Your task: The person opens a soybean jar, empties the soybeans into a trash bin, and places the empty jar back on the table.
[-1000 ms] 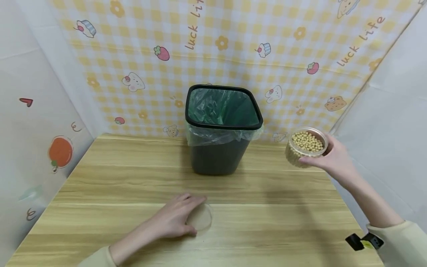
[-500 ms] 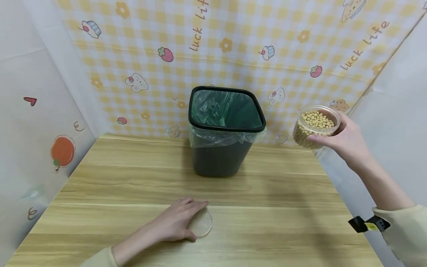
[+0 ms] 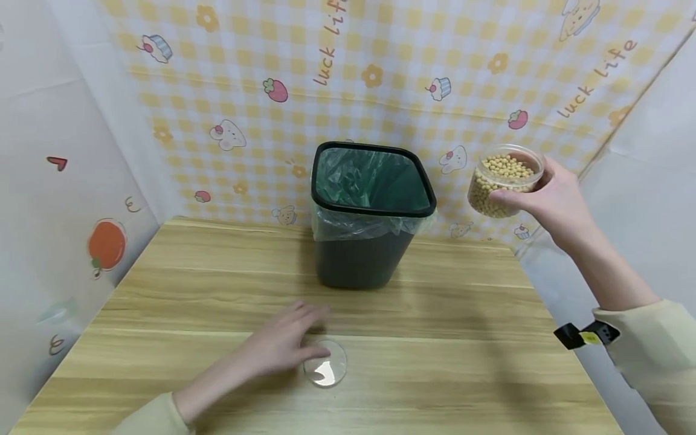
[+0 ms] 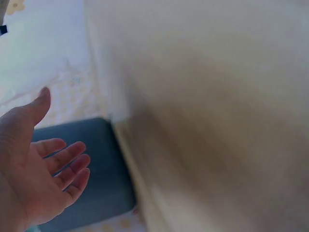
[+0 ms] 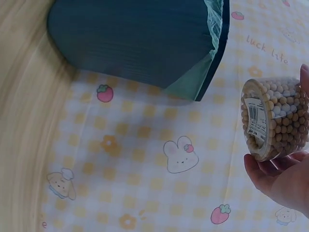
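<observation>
My right hand grips a clear round jar of pale yellow beans from its right side, up off the table and right of the bin. The jar is uncovered and tilts a little; in the right wrist view its base shows a white label. A clear round lid lies flat on the table. Just left of the lid hovers my left hand, slightly blurred, its thumb overlapping the lid in the head view. In the left wrist view the left hand's fingers are loosely spread and hold nothing.
A dark bin with a clear plastic liner stands at the back middle of the wooden table. Behind it hangs a yellow checked cloth. White sheets bound the sides.
My left hand has let go of the lid and drawn off it, up and to the left. The right hand has raised the jar, then shifted it slightly left toward the bin.
</observation>
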`<move>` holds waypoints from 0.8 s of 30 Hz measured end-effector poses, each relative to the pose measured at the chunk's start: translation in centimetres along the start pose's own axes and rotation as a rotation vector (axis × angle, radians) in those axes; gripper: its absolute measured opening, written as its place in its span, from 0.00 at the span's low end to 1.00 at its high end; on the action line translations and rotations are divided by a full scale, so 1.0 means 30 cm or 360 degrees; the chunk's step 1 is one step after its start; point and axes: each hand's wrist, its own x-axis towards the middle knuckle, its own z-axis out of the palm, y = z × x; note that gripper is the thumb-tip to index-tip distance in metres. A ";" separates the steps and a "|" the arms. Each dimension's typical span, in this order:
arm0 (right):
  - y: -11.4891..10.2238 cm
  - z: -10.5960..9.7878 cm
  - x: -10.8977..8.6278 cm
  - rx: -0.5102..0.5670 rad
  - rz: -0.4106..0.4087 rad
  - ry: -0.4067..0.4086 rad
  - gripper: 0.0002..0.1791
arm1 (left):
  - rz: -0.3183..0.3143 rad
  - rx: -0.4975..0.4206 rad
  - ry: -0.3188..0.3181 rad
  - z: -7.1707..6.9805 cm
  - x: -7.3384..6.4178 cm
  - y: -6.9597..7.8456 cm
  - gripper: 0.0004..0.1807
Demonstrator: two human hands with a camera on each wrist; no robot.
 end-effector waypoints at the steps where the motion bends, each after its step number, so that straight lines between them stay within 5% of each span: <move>1: -0.005 0.002 0.006 0.0010 0.0009 -0.0007 0.41 | -0.0008 -0.0025 0.0043 -0.021 0.007 -0.003 0.41; 10: -0.054 0.042 0.078 0.0135 -0.0017 -0.0077 0.43 | -0.0066 -0.0199 0.0415 -0.214 0.080 -0.016 0.32; 24: -0.142 0.129 0.163 0.0050 -0.0049 -0.0148 0.47 | -0.0203 -0.0539 0.0561 -0.375 0.189 -0.034 0.26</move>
